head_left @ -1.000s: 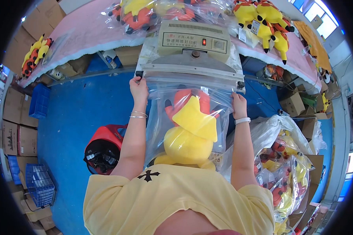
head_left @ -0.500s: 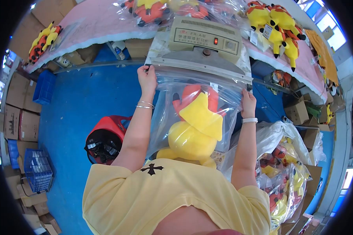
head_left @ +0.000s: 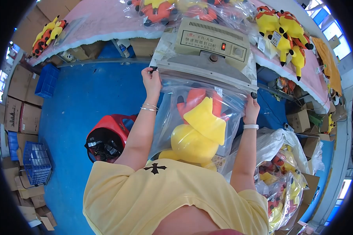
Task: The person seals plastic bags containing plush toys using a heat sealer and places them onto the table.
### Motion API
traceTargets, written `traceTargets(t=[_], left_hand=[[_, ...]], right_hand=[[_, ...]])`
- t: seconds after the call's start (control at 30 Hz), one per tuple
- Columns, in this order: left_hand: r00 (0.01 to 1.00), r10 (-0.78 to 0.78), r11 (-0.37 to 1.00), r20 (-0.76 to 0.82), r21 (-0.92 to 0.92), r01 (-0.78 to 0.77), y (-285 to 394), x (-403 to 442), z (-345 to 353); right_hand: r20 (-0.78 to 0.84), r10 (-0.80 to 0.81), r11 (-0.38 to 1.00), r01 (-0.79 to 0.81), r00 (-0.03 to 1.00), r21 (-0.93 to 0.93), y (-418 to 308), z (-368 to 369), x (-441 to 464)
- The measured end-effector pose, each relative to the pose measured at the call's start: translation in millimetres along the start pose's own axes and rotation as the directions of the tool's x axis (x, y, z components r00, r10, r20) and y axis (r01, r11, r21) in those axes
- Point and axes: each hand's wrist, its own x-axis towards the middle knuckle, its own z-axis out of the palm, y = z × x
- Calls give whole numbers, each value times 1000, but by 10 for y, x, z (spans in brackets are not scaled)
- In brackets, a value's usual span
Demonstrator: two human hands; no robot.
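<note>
A clear plastic bag (head_left: 164, 117) with a yellow and red plush toy (head_left: 194, 143) inside hangs between my two hands. My left hand (head_left: 151, 83) pinches the bag's upper left corner, and my right hand (head_left: 251, 109) grips its upper right corner. Stretched flat, the bag's top edge lies along the front jaw of a beige bag sealer (head_left: 211, 41), whose red switch is lit. Whether the edge is inside the jaw I cannot tell. The toy's lower end is near my chest.
Bagged plush toys (head_left: 161, 13) lie behind the sealer on the pink-covered table (head_left: 94, 27). Loose yellow toys (head_left: 284, 33) are piled at right. A large sack of bagged toys (head_left: 280, 184) stands by my right arm, and a red stool (head_left: 112, 133) by my left.
The whole view has shifted slightly, with the sealer and table now a little lower and further right. Both hands keep their hold on the bag's corners at the sealer.
</note>
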Motion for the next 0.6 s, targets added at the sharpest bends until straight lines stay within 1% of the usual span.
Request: traceTargets(t=[0.17, 0.37, 0.6], left_hand=[[999, 50, 999, -17, -17, -50, -69, 28, 9], [999, 27, 1000, -27, -3, -27, 10, 8, 47], [1000, -16, 1000, 8, 21, 16, 29, 1, 12]], right_hand=[[-22, 0, 999, 1, 1000, 44, 11, 37, -12], [-34, -10, 997, 13, 999, 79, 19, 53, -15], [-35, -1, 996, 4, 999, 92, 50, 46, 13]])
